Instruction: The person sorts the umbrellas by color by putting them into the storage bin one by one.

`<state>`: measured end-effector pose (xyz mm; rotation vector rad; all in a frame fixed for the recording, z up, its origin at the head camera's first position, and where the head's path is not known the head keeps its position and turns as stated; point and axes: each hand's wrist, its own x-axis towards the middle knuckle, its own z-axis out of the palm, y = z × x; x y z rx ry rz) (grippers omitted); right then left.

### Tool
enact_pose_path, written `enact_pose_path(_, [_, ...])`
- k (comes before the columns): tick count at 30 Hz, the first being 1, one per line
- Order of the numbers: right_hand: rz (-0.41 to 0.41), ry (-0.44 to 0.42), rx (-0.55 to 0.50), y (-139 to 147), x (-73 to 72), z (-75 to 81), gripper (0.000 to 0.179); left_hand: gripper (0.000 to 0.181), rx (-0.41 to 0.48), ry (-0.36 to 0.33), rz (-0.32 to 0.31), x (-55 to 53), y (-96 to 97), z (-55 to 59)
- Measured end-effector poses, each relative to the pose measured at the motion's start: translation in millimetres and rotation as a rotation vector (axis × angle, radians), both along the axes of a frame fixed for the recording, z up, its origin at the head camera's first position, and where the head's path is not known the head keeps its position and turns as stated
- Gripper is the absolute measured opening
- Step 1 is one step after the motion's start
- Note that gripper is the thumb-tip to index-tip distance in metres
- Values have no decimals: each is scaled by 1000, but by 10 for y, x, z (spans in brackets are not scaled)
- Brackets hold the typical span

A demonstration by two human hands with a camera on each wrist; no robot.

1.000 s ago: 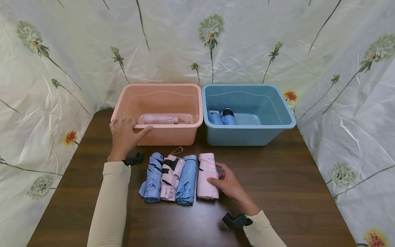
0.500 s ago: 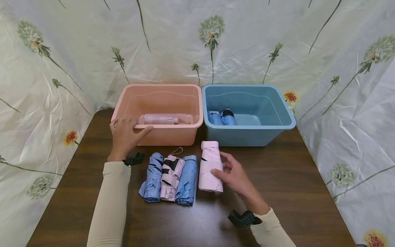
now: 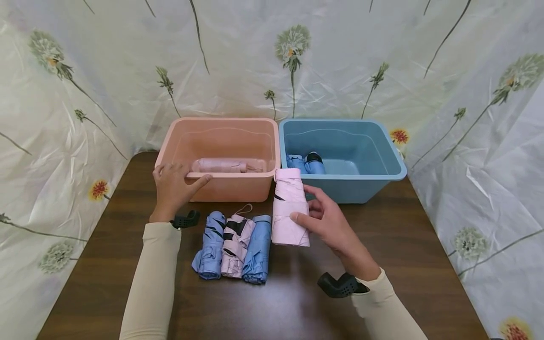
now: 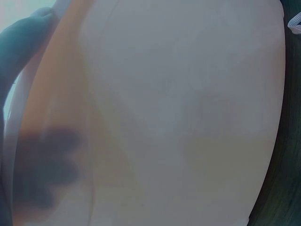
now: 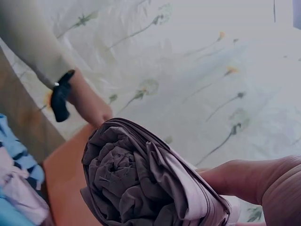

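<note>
In the head view my right hand (image 3: 329, 219) holds a folded pink umbrella (image 3: 291, 222) by its side, thumb in front. The umbrella is raised off the table, its top overlapping the blue bin's front rim in this view. The right wrist view shows its rolled fabric end (image 5: 122, 174) close up, with part of my hand (image 5: 254, 181) beside it. My left hand (image 3: 173, 191) grips the front rim of the orange bin (image 3: 238, 189). Through the bin's wall in the left wrist view, the fingers (image 4: 47, 165) appear as dark shapes; the thumb (image 4: 23, 42) lies at the rim.
On the table (image 3: 238, 311) lie a blue umbrella (image 3: 211, 245), a pink one with black marks (image 3: 233, 262) and another blue one (image 3: 257, 250). A pink umbrella (image 3: 218, 165) rests in the orange bin. Blue umbrellas (image 3: 314, 164) lie in the blue bin (image 3: 348, 189).
My right hand has lifted the pink umbrella off the table, from beside the row, and moved it forward toward the bins. The left hand has stayed on the orange bin's rim.
</note>
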<state>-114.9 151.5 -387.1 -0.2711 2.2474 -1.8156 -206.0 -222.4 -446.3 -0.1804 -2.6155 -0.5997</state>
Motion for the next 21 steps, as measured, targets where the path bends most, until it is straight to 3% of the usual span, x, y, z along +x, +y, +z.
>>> enact_pose_path(10, [-41, -17, 15, -51, -466, 350, 73, 51, -6, 6, 1, 9, 2, 7])
enact_pose_path(21, [-85, 4, 12, -213, -879, 586, 72, 53, 6, 9, 4, 8, 10, 9])
